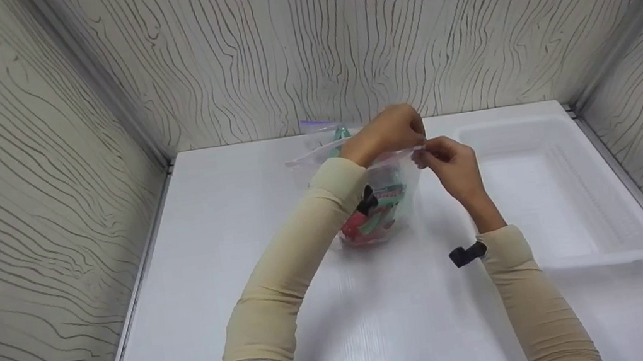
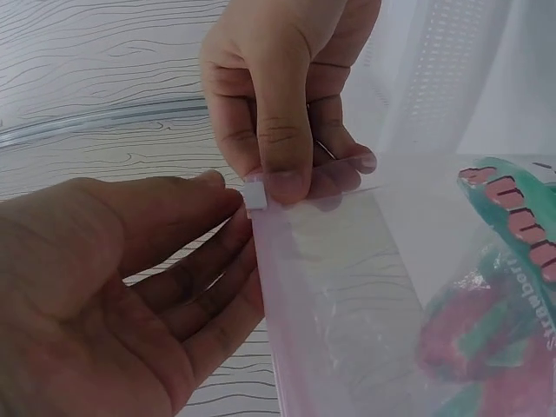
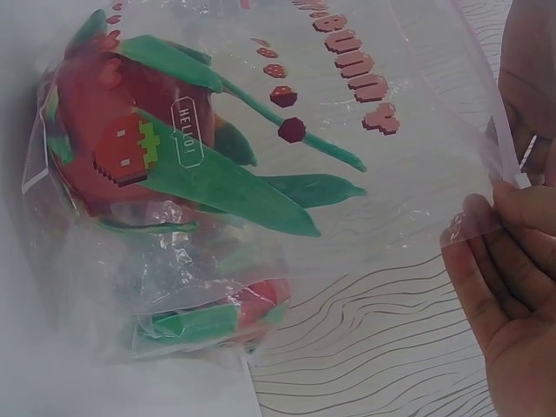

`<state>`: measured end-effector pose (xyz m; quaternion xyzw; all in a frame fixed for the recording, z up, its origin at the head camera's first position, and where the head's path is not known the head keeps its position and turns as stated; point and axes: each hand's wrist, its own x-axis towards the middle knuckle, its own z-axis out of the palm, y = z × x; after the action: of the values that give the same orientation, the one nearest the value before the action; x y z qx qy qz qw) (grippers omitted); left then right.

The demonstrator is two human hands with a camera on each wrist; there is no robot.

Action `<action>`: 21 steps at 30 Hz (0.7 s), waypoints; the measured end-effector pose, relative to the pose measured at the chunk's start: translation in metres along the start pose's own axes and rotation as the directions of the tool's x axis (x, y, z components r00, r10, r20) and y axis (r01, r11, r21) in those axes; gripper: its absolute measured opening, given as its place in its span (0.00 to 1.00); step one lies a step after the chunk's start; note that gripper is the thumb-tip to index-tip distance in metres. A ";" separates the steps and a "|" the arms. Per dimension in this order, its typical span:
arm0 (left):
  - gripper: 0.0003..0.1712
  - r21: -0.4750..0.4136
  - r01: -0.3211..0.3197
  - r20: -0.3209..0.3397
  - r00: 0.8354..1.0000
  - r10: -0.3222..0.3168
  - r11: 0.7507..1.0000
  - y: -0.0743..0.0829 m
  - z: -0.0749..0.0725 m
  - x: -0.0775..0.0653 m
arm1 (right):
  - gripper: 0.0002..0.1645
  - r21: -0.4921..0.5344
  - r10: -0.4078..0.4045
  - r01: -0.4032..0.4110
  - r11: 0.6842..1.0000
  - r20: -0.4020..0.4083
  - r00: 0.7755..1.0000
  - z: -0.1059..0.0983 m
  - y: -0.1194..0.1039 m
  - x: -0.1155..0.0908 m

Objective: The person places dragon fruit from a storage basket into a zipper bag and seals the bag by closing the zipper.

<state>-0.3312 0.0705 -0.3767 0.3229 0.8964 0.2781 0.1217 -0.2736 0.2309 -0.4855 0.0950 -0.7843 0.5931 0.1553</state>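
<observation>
A clear zip bag (image 1: 380, 210) printed with red and green strawberry shapes stands on the white table (image 1: 245, 268); red and green packets fill its lower part (image 3: 165, 182). My right hand (image 1: 446, 159) pinches the small white slider (image 2: 256, 196) at the end of the bag's top seal, thumb in front. My left hand (image 1: 390, 129) meets it at that same corner, with thumb above and fingers (image 2: 217, 261) below the pink seal edge (image 2: 269, 313), holding the bag top (image 2: 365, 252) loosely. Both hands are above the bag, close together.
A white plastic tray (image 1: 609, 207) lies on the right side of the table. Behind my left hand a second clear bag with a purple seal (image 1: 320, 126) stands by the back wall. Wood-grain walls enclose the table on three sides.
</observation>
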 end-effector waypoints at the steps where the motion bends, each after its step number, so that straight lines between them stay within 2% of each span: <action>1: 0.09 0.002 0.009 -0.001 1.000 -0.009 1.000 0.000 0.000 0.000 | 0.08 -0.008 0.000 0.000 1.000 -0.003 1.000 0.000 0.004 0.001; 8: 0.07 0.003 0.065 -0.011 0.998 -0.065 0.998 0.000 0.004 0.000 | 0.07 -0.002 -0.028 0.028 1.000 -0.010 1.000 -0.001 0.023 0.006; 21: 0.08 0.001 0.092 -0.001 0.996 -0.092 0.996 -0.002 0.001 0.002 | 0.08 0.077 -0.031 0.030 0.997 0.007 1.000 -0.005 0.024 0.005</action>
<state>-0.3330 0.0707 -0.3786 0.2812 0.9106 0.2717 0.1339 -0.2857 0.2426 -0.5035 0.1153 -0.7601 0.6198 0.1571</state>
